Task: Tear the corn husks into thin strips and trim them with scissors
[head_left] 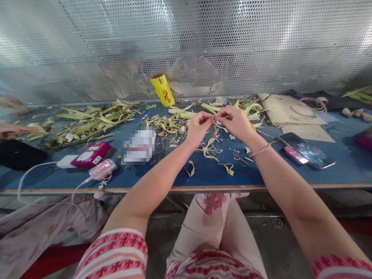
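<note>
My left hand (200,128) and my right hand (234,120) meet over the blue table, their fingertips pinched close together. Between them is a thin brownish strip of dried plant (215,131), its lower end dangling; the fingers hide its upper part. Beneath, curled pale husk strips (210,151) lie scattered on the table. Left of my left hand spreads a heap of small yellow-green plant scraps (168,126). Behind my right hand lie longer pale green stalks and leaves (248,108).
A yellow cardboard tube (162,91) tilts against the perforated metal wall (247,46). Phones (308,149) and cardboard sheets (290,110) lie right. Left are a white packet (139,146), a purple power bank (92,154) with cables, leafy stalks (99,120) and another person's hand (13,130).
</note>
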A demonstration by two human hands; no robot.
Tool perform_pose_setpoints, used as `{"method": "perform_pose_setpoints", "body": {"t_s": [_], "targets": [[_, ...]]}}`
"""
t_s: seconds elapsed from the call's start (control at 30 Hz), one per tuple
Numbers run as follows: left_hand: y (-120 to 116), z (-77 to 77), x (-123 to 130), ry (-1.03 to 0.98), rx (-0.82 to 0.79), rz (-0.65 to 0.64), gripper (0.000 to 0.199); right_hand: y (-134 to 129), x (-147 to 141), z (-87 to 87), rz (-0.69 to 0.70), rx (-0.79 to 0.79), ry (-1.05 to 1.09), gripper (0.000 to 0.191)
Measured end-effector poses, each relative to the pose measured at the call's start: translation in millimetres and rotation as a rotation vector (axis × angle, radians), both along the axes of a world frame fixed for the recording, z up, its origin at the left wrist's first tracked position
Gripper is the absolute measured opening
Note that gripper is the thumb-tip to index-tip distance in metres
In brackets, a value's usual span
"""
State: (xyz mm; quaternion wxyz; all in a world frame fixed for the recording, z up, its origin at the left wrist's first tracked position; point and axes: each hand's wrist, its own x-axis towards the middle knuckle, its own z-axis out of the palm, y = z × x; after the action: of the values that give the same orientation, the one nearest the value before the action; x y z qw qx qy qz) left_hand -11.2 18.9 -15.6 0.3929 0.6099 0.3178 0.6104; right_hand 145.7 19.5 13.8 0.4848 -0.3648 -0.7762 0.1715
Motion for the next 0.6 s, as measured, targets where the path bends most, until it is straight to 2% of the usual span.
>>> {"method": "perform_pose_setpoints", "body": {"t_s": [0.23,0.6], "targets": [[8,-5.0,0,-0.004,-0.008,0.018,0.010,1,0,-1.0,-0.007,0.132,-0.133,0.010],[-10,8.3,1,0.005,-0.023,-0.024,0.007,0,3,-5.1,-0.082,0.281,-0.241,0.010]]}}
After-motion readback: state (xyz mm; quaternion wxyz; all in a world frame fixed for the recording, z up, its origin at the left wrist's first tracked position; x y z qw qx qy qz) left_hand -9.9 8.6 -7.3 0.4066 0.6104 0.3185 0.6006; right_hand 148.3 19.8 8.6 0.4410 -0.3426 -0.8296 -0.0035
